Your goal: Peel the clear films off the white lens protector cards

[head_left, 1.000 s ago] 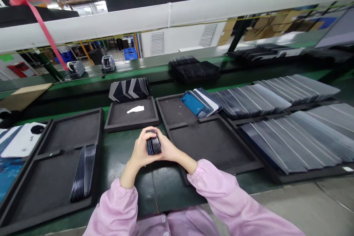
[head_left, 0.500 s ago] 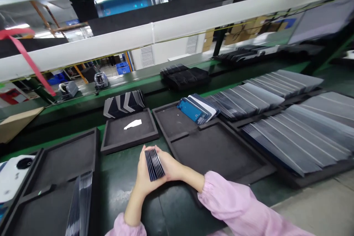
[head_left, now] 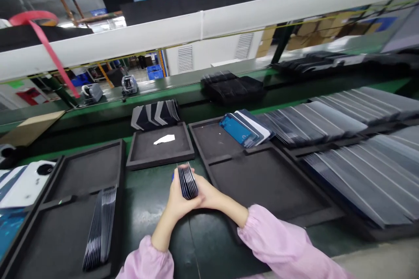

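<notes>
Both hands meet over the green bench just in front of me. My left hand (head_left: 175, 202) and my right hand (head_left: 207, 196) are closed together around a small upright stack of dark thin panels (head_left: 187, 181), seen edge-on. The stack is held above the bench between a large black foam tray (head_left: 271, 178) on the right and another black tray (head_left: 81, 170) on the left. Pink sleeves cover both forearms.
A row of dark panels (head_left: 100, 222) leans in the left tray. A small tray (head_left: 160, 146) ahead holds a white scrap (head_left: 164, 139). Blue-filmed panels (head_left: 238, 130) and long rows of grey panels (head_left: 343, 139) fill the right side. White phone backs (head_left: 28, 176) lie far left.
The hands with the stack have stayed clasped and shifted slightly lower in view. The camera tilted and swung a little; the trays themselves have not moved.
</notes>
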`<state>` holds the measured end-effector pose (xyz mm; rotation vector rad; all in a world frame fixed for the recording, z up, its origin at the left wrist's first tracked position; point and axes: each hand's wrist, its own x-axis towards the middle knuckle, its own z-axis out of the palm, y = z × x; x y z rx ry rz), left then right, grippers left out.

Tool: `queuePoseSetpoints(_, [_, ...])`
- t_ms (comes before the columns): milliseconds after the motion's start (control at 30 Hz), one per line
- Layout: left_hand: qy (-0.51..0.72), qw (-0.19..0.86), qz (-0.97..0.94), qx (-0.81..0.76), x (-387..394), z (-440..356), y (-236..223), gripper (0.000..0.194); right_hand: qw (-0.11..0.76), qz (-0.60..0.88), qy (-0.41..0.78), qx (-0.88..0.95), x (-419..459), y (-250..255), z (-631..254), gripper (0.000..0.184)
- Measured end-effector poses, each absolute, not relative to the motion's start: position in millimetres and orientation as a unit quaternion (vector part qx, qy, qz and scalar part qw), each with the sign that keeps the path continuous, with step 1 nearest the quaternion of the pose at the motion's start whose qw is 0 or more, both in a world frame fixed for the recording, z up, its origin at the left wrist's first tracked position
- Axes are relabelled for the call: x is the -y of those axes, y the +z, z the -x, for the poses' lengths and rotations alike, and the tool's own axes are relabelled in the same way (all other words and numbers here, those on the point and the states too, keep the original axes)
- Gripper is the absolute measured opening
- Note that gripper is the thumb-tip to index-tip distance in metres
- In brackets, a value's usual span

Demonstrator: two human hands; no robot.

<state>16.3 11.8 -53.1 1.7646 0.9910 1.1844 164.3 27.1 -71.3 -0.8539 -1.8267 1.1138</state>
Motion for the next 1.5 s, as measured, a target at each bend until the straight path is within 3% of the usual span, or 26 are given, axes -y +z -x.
queuePoseSetpoints(233, [0.446, 0.424, -0.685, -0.390, -10, -18, -42, 0.081, 0.391, 0.349, 0.476, 0.706, -24, -67, -165, 0.092])
queuePoseSetpoints(500, [0.463, 0.439, -0.684, -0.354, -7, -13, -31, 0.090, 0.396, 0.381, 0.444, 0.708, -18, -69, -167, 0.067])
queuePoseSetpoints(667, [0.525, 0.457, -0.628, -0.348, -7, -16, -40, 0.094, 0.394, 0.376, 0.370, 0.753, -21, -81, -174, 0.082])
queuePoseSetpoints(900, [0.576, 0.551, -0.495, -0.345, -7, -24, -44, 0.078, 0.355, 0.421, 0.335, 0.765, -23, -91, -179, 0.089])
queuePoseSetpoints(1100, [0.565, 0.492, -0.565, -0.345, 0, -19, -36, 0.085, 0.363, 0.401, 0.346, 0.766, -18, -82, -177, 0.088])
queuePoseSetpoints(1300, [0.536, 0.526, -0.578, -0.321, -4, -15, -41, 0.085, 0.396, 0.353, 0.381, 0.757, -17, -61, -168, 0.091])
queuePoseSetpoints(1400, [0.554, 0.458, -0.608, -0.338, -6, -17, -47, 0.078, 0.405, 0.352, 0.387, 0.750, -20, -57, -167, 0.090])
queuePoseSetpoints(1500, [0.616, 0.397, -0.584, -0.348, -4, -23, -49, 0.096, 0.409, 0.320, 0.398, 0.757, -23, -57, -166, 0.100])
